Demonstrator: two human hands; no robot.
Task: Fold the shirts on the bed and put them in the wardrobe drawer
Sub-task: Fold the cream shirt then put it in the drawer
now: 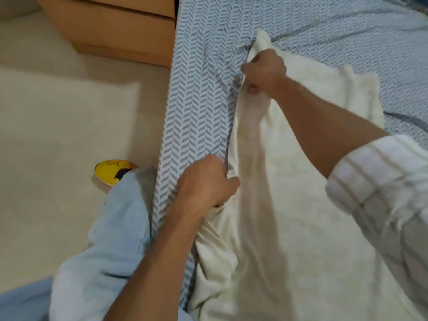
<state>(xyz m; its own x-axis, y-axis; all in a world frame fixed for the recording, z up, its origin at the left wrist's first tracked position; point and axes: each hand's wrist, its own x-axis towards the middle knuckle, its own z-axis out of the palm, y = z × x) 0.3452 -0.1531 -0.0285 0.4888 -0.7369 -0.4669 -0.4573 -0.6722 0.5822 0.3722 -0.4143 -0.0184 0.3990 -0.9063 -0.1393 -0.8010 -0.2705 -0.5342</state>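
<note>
A cream shirt [289, 193] lies spread on the bed [199, 89], which has a blue and white herringbone sheet. My left hand [206, 181] grips the shirt's left edge near the bed's side. Farther up the same edge, my right hand [264, 72] pinches the cloth with curled fingers. The stretch of fabric between the two hands is pulled taut and lifted a little off the sheet. A short sleeve of the shirt sticks out to the right beyond my right forearm. No wardrobe drawer is in view.
A brown wooden cabinet [120, 28] stands on the floor at the top left, against the bed's side. My leg in light blue trousers [111, 228] and a yellow shoe [111, 171] are on the pale floor left of the bed.
</note>
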